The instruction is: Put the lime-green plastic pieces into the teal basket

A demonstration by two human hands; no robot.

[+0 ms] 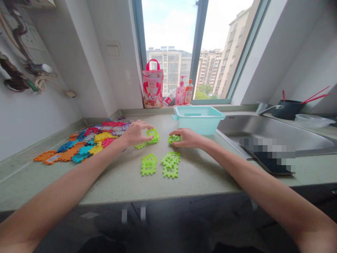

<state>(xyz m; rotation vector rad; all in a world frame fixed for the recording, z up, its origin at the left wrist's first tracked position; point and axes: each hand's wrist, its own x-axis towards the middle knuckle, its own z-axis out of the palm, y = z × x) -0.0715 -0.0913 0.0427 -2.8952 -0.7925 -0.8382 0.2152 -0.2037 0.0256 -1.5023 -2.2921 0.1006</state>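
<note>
My left hand [137,133] curves its thumb and fingers around the edge of a lime-green plastic building piece [153,136], which sits partly over another green piece [141,145] on the counter. To the right, my right hand [187,137] has its fingers and thumb closed around a second green piece [174,139], low over the counter. Nearer to me, a flat green piece with a window pattern [149,165] lies beside a small overlapping group of green pieces [170,163]. All have notched, toothed edges.
Multicoloured notched pieces [84,143] spread over the counter's left side. A mint-green basin [201,121] stands behind my right hand, left of the steel sink [263,128]. A dark flat device [268,156] overlaps the sink's front edge. A red-handled bag [153,88] and bottles [181,92] line the window.
</note>
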